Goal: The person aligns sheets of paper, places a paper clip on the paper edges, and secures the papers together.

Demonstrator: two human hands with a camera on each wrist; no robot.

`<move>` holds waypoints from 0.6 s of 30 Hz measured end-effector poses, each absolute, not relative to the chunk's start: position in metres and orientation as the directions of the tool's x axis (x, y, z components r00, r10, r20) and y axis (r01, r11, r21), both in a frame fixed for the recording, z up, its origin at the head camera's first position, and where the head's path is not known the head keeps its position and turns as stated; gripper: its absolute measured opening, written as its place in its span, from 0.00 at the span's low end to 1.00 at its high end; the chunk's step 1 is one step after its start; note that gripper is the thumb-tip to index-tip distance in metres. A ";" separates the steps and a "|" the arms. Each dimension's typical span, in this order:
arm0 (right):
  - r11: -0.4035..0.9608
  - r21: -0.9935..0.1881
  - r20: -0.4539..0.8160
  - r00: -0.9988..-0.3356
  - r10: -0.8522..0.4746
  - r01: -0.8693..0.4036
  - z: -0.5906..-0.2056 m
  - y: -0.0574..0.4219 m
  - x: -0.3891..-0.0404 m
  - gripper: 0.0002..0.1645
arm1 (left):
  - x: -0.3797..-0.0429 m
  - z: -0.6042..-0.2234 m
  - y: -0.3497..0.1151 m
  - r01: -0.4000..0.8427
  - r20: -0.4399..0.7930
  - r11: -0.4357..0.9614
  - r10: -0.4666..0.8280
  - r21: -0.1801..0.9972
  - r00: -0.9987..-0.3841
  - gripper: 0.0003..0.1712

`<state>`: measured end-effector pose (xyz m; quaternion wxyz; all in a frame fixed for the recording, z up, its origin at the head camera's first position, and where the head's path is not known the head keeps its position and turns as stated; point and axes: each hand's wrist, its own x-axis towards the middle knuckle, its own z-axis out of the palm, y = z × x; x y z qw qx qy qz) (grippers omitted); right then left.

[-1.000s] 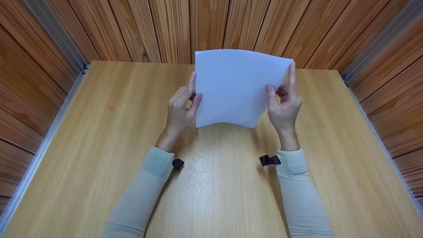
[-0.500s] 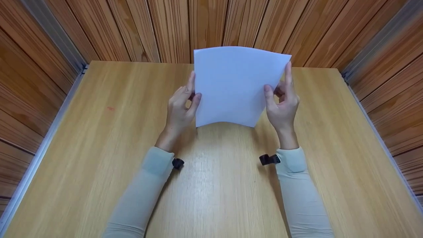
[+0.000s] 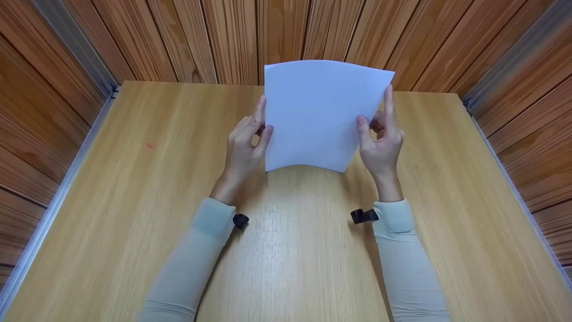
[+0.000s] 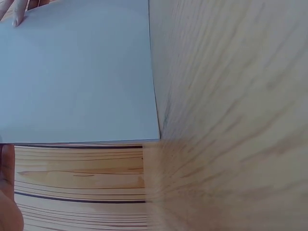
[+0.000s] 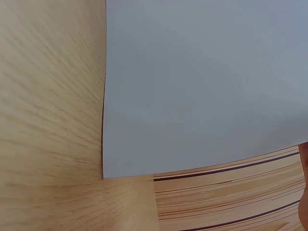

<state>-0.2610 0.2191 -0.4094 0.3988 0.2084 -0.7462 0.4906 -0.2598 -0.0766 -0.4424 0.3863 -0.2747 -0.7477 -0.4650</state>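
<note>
A white sheet of paper (image 3: 317,116) stands upright over the table, bowed across its width. Its lower edge is right at the tabletop in both wrist views. My left hand (image 3: 243,141) pinches the left edge, thumb in front and the other fingers behind or along the edge. On the opposite side my right hand (image 3: 382,141) grips the right edge, its thumb on the front face and index finger stretched up near the top corner. In the left wrist view the paper (image 4: 77,77) fills the upper left; part of the left hand (image 4: 8,202) shows at the border.
The wooden table (image 3: 286,250) spreads beneath both arms, with a small reddish mark (image 3: 150,146) on its left side. Wood-plank walls (image 3: 281,36) rise at the back and sides. A small black device (image 3: 241,221) sits at the left cuff, another black device (image 3: 364,216) at the right.
The paper's top edge has risen slightly and leans less toward the right. My right hand has shifted a little to the left; the left hand keeps almost the same place.
</note>
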 end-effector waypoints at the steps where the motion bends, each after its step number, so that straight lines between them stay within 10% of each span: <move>1: 0.430 -0.565 0.801 -0.594 0.079 -0.705 -0.410 0.219 -0.261 0.42 | -0.260 -0.443 -0.077 0.768 0.833 0.421 0.050 0.483 -0.552 0.30; 18: 0.457 -0.566 0.782 -0.622 0.035 -0.686 -0.416 0.224 -0.261 0.43 | -0.259 -0.443 -0.077 0.751 0.818 0.438 0.058 0.494 -0.572 0.31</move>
